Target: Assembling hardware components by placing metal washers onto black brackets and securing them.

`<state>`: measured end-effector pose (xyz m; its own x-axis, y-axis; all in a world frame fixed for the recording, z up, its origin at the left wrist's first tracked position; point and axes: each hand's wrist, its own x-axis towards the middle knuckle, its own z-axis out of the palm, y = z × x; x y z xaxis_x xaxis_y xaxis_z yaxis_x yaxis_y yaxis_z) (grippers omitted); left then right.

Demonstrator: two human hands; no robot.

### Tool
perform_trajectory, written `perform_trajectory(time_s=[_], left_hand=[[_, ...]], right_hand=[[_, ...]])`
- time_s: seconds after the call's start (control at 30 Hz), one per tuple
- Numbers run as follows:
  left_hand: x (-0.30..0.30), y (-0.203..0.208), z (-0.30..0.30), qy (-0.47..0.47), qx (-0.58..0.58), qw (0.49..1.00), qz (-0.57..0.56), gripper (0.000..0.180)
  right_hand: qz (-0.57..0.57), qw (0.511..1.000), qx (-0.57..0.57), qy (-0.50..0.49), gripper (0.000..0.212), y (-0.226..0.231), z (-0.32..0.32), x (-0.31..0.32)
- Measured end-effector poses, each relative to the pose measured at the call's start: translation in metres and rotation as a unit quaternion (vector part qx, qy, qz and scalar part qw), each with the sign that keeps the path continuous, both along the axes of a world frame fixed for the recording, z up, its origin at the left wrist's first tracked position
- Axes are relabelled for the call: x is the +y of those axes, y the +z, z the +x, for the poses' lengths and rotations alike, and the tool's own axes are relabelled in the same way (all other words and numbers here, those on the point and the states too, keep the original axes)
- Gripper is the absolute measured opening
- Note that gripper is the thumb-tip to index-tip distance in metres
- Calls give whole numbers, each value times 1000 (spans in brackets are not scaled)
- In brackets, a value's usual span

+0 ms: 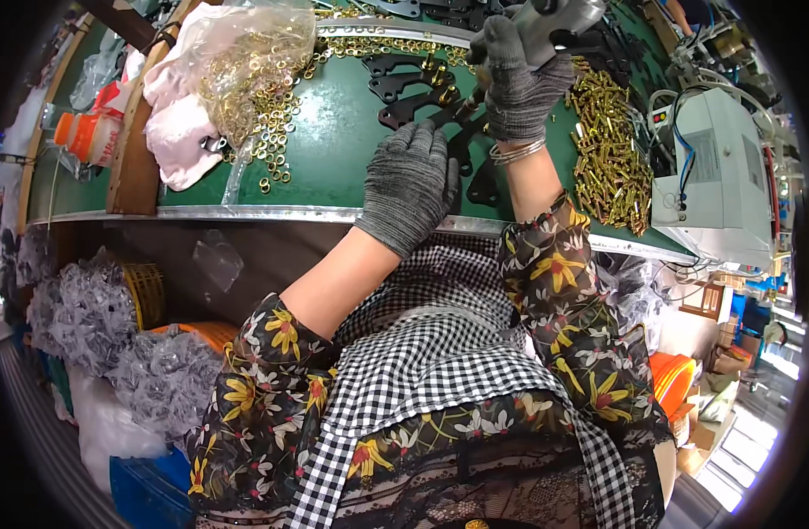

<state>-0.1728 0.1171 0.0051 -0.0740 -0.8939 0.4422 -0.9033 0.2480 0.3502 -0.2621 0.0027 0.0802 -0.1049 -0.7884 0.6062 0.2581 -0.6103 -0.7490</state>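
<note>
My right hand (521,84), in a grey knit glove, is wrapped round a grey metal power driver (559,31). The driver's shaft slants down toward the left hand, over the black parts. My left hand (410,181), gloved alike, lies over the bench with its fingers together at a flat black metal part (444,116); its palm side is hidden. Beyond it lie more curved black metal parts (403,84), some with brass fittings (435,75) standing in them. Another black part (484,183) rests between my wrists.
A heap of brass bolts (609,150) lies right of my right hand, beside a grey-white machine box (717,176). Brass rings (277,132) spill from a clear plastic bag (255,66) at the left. An orange-capped bottle (87,137) stands beyond a wooden post (133,167).
</note>
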Motion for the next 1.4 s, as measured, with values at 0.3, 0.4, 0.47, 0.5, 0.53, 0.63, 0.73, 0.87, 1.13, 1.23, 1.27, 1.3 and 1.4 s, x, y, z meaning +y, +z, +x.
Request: perform_trajectory(time_s=[0.3, 0.4, 0.47, 0.5, 0.53, 0.63, 0.73, 0.87, 1.13, 1.23, 1.27, 1.3, 1.4], left_hand=[[-6, 7, 9, 45, 5, 998, -49, 27], [-20, 2, 25, 86, 27, 995, -46, 30], [-26, -3, 33, 100, 7, 995, -7, 22], [-27, -5, 32, 97, -2, 995, -5, 22], [-28, -7, 32, 97, 1, 995, 0, 22], [-28, -6, 33, 101, 4, 995, 5, 22], [-30, 0, 34, 82, 2, 996, 41, 24], [-31, -5, 36, 69, -21, 997, 6, 28], [-28, 6, 33, 65, -43, 995, 57, 21], [-40, 10, 35, 69, -19, 997, -11, 20], [-46, 9, 39, 82, 0, 995, -61, 19], [-51, 7, 44, 94, 19, 989, -110, 18], [-61, 3, 52, 72, 3, 997, 20, 19]], right_hand=[[-27, 999, 32, 35, 18, 59, 8, -14], [-55, 997, -30, 47, 22, 44, 21, -14], [-66, 995, 27, 69, 20, 28, 17, -21], [-63, 995, 30, 69, 20, 19, 18, -22], [-56, 996, 23, 62, 21, 8, 20, -21], [-52, 997, 24, 47, 23, 0, 25, -25], [-57, 994, 90, 19, 35, -5, 20, -22], [19, 997, 70, -30, 24, -2, 25, -13], [-20, 998, 27, 51, 13, 43, 16, -30], [-71, 996, 2, 49, 15, 53, 18, -48], [-35, 996, -9, 85, 16, 49, 21, -48], [-42, 998, -10, 47, 20, 43, 27, -48], [-32, 998, -43, 26, 26, 21, 34, -48]])
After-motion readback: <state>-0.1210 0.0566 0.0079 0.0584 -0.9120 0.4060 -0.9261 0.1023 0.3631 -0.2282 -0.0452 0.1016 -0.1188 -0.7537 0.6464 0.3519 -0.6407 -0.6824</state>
